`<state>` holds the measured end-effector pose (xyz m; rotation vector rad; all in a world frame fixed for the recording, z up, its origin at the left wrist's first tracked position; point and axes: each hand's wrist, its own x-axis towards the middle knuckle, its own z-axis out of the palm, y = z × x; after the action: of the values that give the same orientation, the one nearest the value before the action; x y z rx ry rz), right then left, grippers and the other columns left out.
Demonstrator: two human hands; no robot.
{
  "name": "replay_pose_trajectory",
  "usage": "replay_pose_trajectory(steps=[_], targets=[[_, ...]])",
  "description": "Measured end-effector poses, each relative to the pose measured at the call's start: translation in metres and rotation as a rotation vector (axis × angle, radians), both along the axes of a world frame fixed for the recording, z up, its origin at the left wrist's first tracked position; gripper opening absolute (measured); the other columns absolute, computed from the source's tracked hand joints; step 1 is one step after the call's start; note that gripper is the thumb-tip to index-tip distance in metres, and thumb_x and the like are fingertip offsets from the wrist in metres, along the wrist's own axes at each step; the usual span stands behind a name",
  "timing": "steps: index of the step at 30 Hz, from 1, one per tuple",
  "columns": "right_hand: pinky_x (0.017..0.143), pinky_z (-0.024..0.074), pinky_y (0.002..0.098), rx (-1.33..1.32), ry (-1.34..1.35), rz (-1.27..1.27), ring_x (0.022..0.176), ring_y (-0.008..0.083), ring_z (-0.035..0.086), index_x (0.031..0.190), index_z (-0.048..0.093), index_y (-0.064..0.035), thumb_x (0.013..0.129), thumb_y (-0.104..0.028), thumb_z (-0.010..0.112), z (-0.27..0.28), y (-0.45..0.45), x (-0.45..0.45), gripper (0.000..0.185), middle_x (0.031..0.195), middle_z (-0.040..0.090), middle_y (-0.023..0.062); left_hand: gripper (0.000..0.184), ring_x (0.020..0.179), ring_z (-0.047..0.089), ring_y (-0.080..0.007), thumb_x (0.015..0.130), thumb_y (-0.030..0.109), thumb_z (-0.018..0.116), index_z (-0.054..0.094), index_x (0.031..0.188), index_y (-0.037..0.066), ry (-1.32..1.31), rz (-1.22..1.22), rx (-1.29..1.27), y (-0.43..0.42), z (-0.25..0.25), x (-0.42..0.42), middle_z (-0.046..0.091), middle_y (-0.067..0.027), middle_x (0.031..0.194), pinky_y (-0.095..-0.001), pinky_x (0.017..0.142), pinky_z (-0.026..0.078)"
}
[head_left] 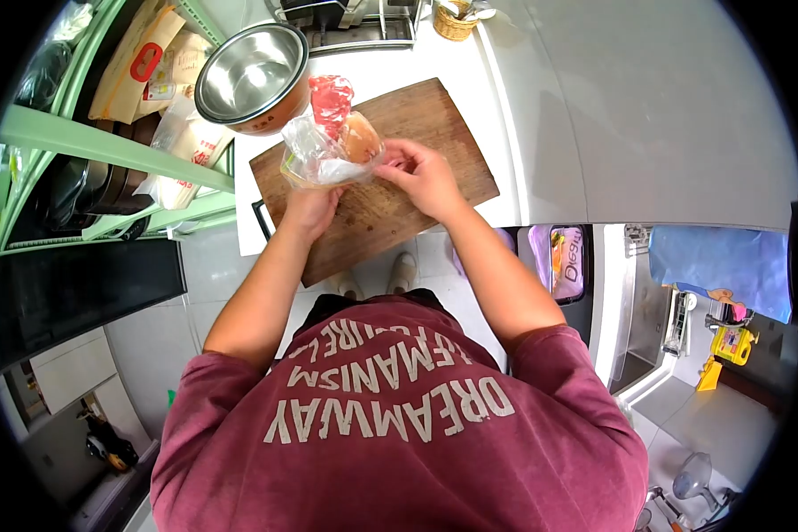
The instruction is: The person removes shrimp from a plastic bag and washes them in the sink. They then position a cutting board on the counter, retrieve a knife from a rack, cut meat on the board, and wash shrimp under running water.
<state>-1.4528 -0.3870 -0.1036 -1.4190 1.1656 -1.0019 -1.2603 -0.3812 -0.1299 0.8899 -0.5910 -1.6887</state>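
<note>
Left hand | holding plastic bag | long axis pointing forward

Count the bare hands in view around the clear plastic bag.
2: the left hand below the clear plastic bag, fingers partly hidden; the right hand at its right side, above the wooden cutting board. No other shows.

Maroon T-shirt: "DREAMWAY" upside down, other lines partly legible. Purple package: "Dream", also upside down.
</note>
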Motion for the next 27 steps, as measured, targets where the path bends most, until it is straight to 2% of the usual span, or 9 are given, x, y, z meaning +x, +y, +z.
replay_pose_trajectory(steps=[4,8,11,14,17,20,21,24,27], targets=[[0.060,0.0462,0.0242,0.110,0.103,0.025,0.063,0.0054,0.052,0.087,0.065,-0.0031,0.081,-0.009,0.071,-0.003,0.012,0.008,0.011,0.069,0.061,-0.0010,0.028,0.105,0.057,-0.0170,0.091,0.010,0.058,0.053,0.118,0.009,0.042,-0.054,-0.034,-0.001,-0.016,0.004,0.060,-0.0039,0.112,-0.0309,0.088,0.047],[0.062,0.0479,0.0313,-0.055,0.310,-0.029,0.064,0.0197,0.060,0.083,0.064,-0.0033,0.079,-0.012,0.071,0.009,0.027,0.023,0.012,0.071,0.064,0.0094,0.027,0.099,0.059,-0.0179,0.093,0.012,0.054,0.053,0.119,0.008,0.070,-0.081,-0.004,0.007,0.019,-0.009,0.059,-0.0052,0.116,-0.0306,0.083,0.048],[0.068,0.0495,0.0356,-0.522,0.347,0.204,0.074,0.0256,0.063,0.086,0.066,-0.0045,0.077,-0.018,0.073,-0.001,0.021,0.021,0.018,0.077,0.065,0.0128,0.027,0.099,0.058,-0.0182,0.095,0.019,0.049,0.053,0.119,0.010,0.081,-0.055,0.140,-0.002,-0.009,0.008,0.059,-0.0053,0.116,-0.0319,0.081,0.048],[0.083,0.0475,0.0398,-0.351,0.483,0.153,0.098,0.0265,0.061,0.105,0.065,-0.0094,0.073,-0.023,0.076,-0.002,0.013,-0.005,0.037,0.099,0.065,0.0102,0.031,0.099,0.057,-0.0187,0.096,0.028,0.044,0.053,0.121,0.012,0.036,-0.180,0.251,-0.003,0.005,0.025,0.059,-0.0052,0.115,-0.0332,0.080,0.047],[0.100,0.0382,0.0457,-0.575,0.650,-0.145,0.116,0.0302,0.051,0.128,0.053,-0.0170,0.071,-0.026,0.077,0.011,-0.001,-0.016,0.062,0.123,0.056,0.0088,0.035,0.095,0.058,-0.0203,0.092,0.030,0.050,0.054,0.121,0.010,0.057,-0.306,0.272,-0.001,0.002,0.041,0.061,-0.0066,0.110,-0.0379,0.074,0.049],[0.109,0.0246,0.0520,-0.741,0.819,0.078,0.126,0.0312,0.041,0.137,0.042,-0.0222,0.068,-0.026,0.079,0.027,-0.015,-0.020,0.078,0.137,0.045,0.0055,0.037,0.094,0.059,-0.0217,0.094,0.034,0.046,0.055,0.121,0.011,0.023,-0.428,0.353,0.001,0.000,0.047,0.062,-0.0082,0.110,-0.0395,0.076,0.050],[0.111,0.0216,0.0540,-0.779,0.789,0.085,0.120,0.0279,0.046,0.125,0.055,-0.0224,0.066,-0.024,0.080,0.024,-0.022,-0.021,0.064,0.118,0.058,0.0035,0.038,0.094,0.060,-0.0222,0.094,0.036,0.045,0.055,0.121,0.011,0.001,-0.453,0.396,0.002,0.000,0.046,0.062,-0.0089,0.110,-0.0402,0.076,0.050],[0.111,0.0201,0.0514,-0.668,0.849,0.258,0.116,0.0243,0.050,0.112,0.065,-0.0186,0.065,-0.025,0.080,0.009,-0.036,-0.033,0.049,0.104,0.065,0.0013,0.041,0.090,0.061,-0.0231,0.095,0.039,0.042,0.055,0.121,0.011,0.022,-0.438,0.410,0.002,0.001,0.043,0.062,-0.0104,0.111,-0.0392,0.072,0.053],[0.108,0.0236,0.0512,-0.425,0.644,0.269,0.107,0.0216,0.054,0.095,0.071,-0.0187,0.066,-0.026,0.081,0.006,-0.027,-0.033,0.031,0.083,0.066,0.0001,0.041,0.085,0.062,-0.0210,0.094,0.042,0.045,0.057,0.117,0.010,-0.124,-0.438,0.380,0.000,0.011,0.042,0.064,-0.0090,0.104,-0.0351,0.065,0.053]])
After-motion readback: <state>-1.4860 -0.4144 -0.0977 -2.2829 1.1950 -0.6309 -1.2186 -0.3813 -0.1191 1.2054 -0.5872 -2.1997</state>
